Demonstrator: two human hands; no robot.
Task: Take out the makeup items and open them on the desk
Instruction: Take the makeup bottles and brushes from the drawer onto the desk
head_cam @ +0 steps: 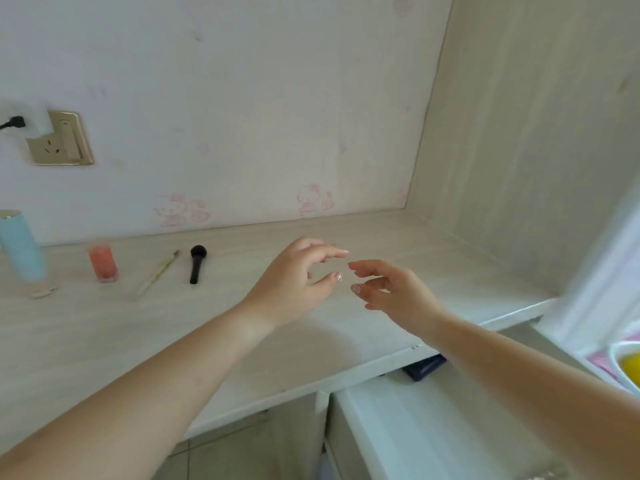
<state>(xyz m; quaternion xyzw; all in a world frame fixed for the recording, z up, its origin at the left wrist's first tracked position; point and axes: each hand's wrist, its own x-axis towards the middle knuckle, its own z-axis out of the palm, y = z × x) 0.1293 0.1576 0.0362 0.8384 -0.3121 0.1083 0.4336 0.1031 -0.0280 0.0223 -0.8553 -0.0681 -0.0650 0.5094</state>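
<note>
Fingers of both hands are loosely spread and hold nothing — the left hand and the right hand hover above the middle of the desk, their fingertips near each other but apart, thumbs and forefingers gently curved.

Largest in view is the pale wood-grain desk, set against a wall with faint pink cartoon prints and a side panel of the same pale wood on the right. Below the desk's front edge a white drawer stands pulled out, and a dark blue flat item shows at its back, partly under the desk edge; what it is cannot be told.

On the left of the desk stand the makeup items, well apart from the hands: a light blue tube upright at the far left edge, then a short pink bottle upright beside it. Right of these lie a slim pale-handled brush and — nearest the left hand — a black makeup brush, bristles toward the wall.

A gold wall socket with a white plug sits up on the left.
</note>
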